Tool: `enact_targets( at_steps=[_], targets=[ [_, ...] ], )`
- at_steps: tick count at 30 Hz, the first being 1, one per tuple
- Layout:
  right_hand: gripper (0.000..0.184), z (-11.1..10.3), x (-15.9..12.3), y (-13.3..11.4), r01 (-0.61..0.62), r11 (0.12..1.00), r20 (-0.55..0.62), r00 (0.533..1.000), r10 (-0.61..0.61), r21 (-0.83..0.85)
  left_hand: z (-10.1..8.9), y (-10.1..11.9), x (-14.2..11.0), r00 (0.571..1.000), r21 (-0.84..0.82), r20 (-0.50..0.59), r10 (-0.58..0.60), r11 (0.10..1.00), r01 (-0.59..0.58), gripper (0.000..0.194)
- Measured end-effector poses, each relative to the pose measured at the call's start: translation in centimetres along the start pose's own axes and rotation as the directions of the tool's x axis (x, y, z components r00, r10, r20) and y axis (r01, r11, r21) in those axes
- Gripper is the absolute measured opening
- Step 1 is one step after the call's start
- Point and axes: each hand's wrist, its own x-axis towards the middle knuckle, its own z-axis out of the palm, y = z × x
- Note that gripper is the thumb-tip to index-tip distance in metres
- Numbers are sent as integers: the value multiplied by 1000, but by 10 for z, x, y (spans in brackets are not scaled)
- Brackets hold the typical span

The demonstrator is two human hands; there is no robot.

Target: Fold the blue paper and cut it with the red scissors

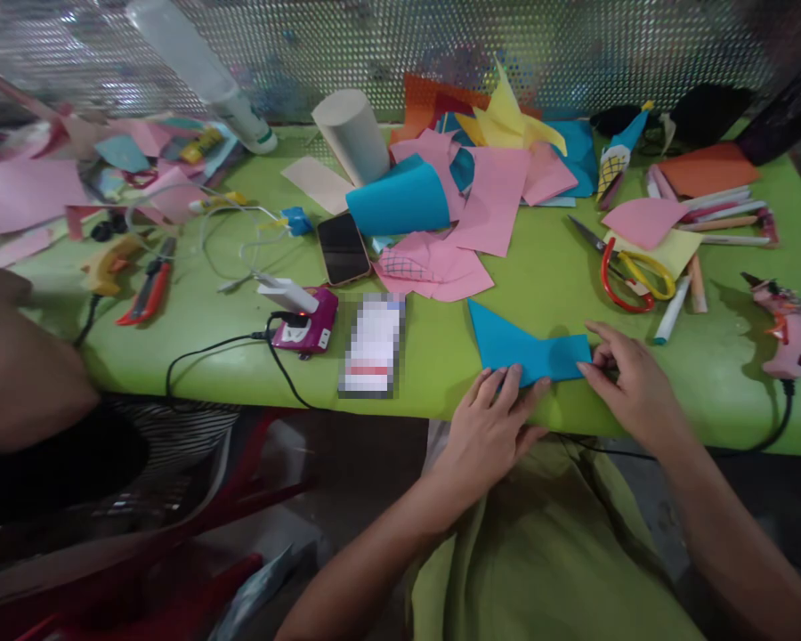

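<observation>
A folded blue paper piece (517,345) lies near the front edge of the green table (547,276). My left hand (490,423) rests with fingers spread flat on the paper's lower left edge. My right hand (631,378) pinches the paper's right end between thumb and fingers. Both forearms reach up from the bottom of the view.
Red-and-yellow scissors (624,271), pens and a pink glue gun (791,325) lie to the right. Pink, blue and yellow paper sheets (487,191) pile behind. A phone (343,247), a magenta device (305,328) with cables and a red cutter (148,287) sit left. Another person's arm (20,365) is at far left.
</observation>
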Motion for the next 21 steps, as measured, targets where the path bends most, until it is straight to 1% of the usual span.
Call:
enact_targets(
  at_steps=[3,5,8,9,10,11,13,15,17,18,21],
  targets=[
    [53,0,0,2,-18,1000,-13,1000,19,8,2,1,0,1000,4,-15,-9,1000,9,59],
    [49,-1,-2,3,-28,999,-51,998,29,19,3,2,0,1000,3,-27,-16,1000,16,58],
    [43,-5,-13,-1,-19,1000,-192,981,15,-19,4,3,0,999,4,-39,-23,1000,23,57],
    [44,-5,-19,-6,2,999,-233,972,-14,-54,5,3,0,999,6,-42,-23,1000,24,57],
    [46,-4,-25,-12,33,995,-249,967,-56,-94,5,3,0,999,7,-45,-22,1000,23,57],
    [49,-2,-31,-19,80,989,-231,967,-107,-123,6,3,0,999,10,-47,-20,1000,20,57],
    [59,5,-42,-35,195,973,-100,973,-207,-122,8,2,-1,998,14,-54,-15,1000,15,56],
    [68,16,-51,-50,287,954,33,958,-285,-90,9,0,-2,998,17,-62,-2,1000,3,48],
    [74,26,-56,-59,309,945,97,949,-299,-109,10,-1,-2,998,22,-60,9,1000,-8,39],
    [75,30,-58,-61,298,945,106,953,-285,-136,10,-1,-3,998,28,-54,12,1000,-11,38],
    [74,35,-62,-58,235,946,84,971,-222,-222,8,-1,-3,999,49,-39,9,999,-7,45]
  ],
)
